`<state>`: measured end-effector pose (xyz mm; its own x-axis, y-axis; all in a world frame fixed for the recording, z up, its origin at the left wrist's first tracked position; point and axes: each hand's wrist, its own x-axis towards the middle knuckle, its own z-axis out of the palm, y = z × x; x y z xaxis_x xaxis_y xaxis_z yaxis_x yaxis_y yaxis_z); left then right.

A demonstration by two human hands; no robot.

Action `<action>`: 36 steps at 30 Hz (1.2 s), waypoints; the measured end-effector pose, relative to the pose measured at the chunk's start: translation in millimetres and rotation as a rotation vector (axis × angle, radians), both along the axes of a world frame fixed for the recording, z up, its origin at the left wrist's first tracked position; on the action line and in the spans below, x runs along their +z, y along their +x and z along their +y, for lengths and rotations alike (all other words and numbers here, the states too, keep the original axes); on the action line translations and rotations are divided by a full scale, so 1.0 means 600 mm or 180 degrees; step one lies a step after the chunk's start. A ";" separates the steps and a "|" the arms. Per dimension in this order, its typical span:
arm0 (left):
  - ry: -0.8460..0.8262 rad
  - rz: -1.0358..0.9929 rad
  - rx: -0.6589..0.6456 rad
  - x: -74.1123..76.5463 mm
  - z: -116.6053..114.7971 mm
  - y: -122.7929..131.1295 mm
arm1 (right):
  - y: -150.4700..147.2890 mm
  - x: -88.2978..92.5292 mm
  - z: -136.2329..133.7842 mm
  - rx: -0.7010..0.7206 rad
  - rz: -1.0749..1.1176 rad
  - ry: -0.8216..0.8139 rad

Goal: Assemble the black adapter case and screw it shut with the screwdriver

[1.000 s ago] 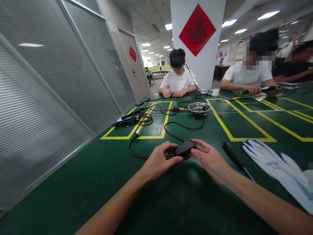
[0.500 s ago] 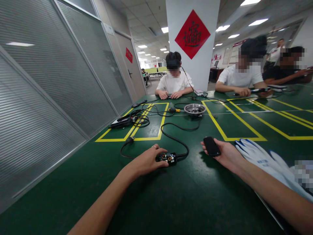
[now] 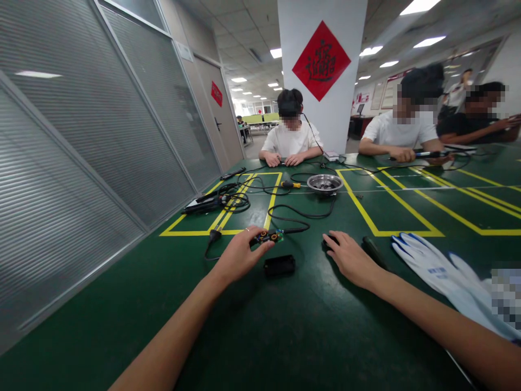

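Between the thumb and fingers of my left hand (image 3: 240, 254), a small circuit board (image 3: 269, 237) with copper coils is held above the table. Black cords run off both its ends, one to a plug (image 3: 215, 235). Just in front of that hand, an open black plastic case half (image 3: 279, 265) lies on the table. My right hand (image 3: 350, 259) is turned palm down, its fingers closed over a black plastic cover (image 3: 330, 242) at the tabletop, mostly hidden under them. A dark elongated object (image 3: 373, 253), its kind unclear, lies beside the right wrist.
White-and-blue gloves (image 3: 437, 271) lie at right. A metal bowl (image 3: 324, 183) and a yellow-black screwdriver (image 3: 290, 185) are farther back. Tangled black cables (image 3: 234, 200) lie at left on the green table (image 3: 228, 336). Co-workers sit across the table.
The circuit board has come out of its case half and moved away from me; the case half now lies bare on the table. My right hand has turned over and lowered the cover to the table.
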<state>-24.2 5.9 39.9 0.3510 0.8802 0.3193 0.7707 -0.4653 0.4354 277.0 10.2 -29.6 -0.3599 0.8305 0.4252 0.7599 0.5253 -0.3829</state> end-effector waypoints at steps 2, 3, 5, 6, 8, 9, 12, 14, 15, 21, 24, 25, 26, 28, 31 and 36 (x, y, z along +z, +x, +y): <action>0.0105 -0.0044 0.0105 -0.004 0.001 0.001 | -0.019 0.016 -0.017 0.0122 -0.0194 0.0169; 0.0143 -0.0062 0.0144 -0.006 0.001 0.002 | -0.033 0.023 -0.028 0.0229 -0.0281 0.0220; 0.0179 -0.0089 0.0173 -0.010 0.000 0.006 | -0.071 0.033 -0.049 0.0569 -0.0452 0.0232; 0.0187 -0.0097 0.0174 -0.012 0.000 0.008 | -0.093 0.035 -0.056 0.0732 -0.0512 0.0226; 0.0203 -0.0130 0.0136 -0.016 -0.003 0.014 | -0.131 0.031 -0.063 0.0915 -0.0577 0.0200; 0.0211 -0.0149 0.0105 -0.018 -0.005 0.017 | -0.145 0.028 -0.062 0.0961 -0.0594 0.0170; 0.0223 -0.0221 -0.0041 -0.025 -0.012 0.026 | -0.154 0.024 -0.056 0.0961 -0.0590 0.0043; 0.0220 -0.0263 -0.0142 -0.028 -0.019 0.033 | -0.134 0.028 -0.062 0.0895 -0.0539 -0.0034; 0.0207 -0.0277 -0.0195 -0.030 -0.023 0.037 | -0.119 0.030 -0.070 0.0855 -0.0501 -0.0066; -0.0045 -0.0171 -0.0655 -0.032 -0.053 0.066 | -0.031 0.030 -0.150 0.0685 -0.0305 -0.0126; -0.0173 -0.0070 -0.0926 -0.034 -0.064 0.078 | -0.001 0.030 -0.165 0.0451 -0.0080 0.0207; -0.0195 -0.0033 -0.1002 -0.035 -0.067 0.082 | 0.006 0.032 -0.163 0.0343 -0.0056 0.0405; -0.0210 0.0009 -0.1076 -0.037 -0.070 0.086 | 0.011 0.034 -0.159 0.0254 -0.0105 0.0599; -0.0249 0.0118 -0.1215 -0.042 -0.074 0.094 | 0.018 0.035 -0.147 0.0202 -0.0343 0.0838; -0.0418 0.0364 -0.1408 -0.050 -0.079 0.103 | 0.021 0.028 -0.132 0.0394 -0.0654 0.0769; -0.0586 0.0744 -0.1602 -0.055 -0.077 0.101 | 0.024 0.013 -0.131 0.0516 -0.0848 0.0597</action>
<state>36.2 -40.2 6.7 0.7831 0.6205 0.0406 0.5597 -0.7319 0.3888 291.2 -68.4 -22.1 -0.5992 0.6699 0.4384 0.7211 0.6895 -0.0681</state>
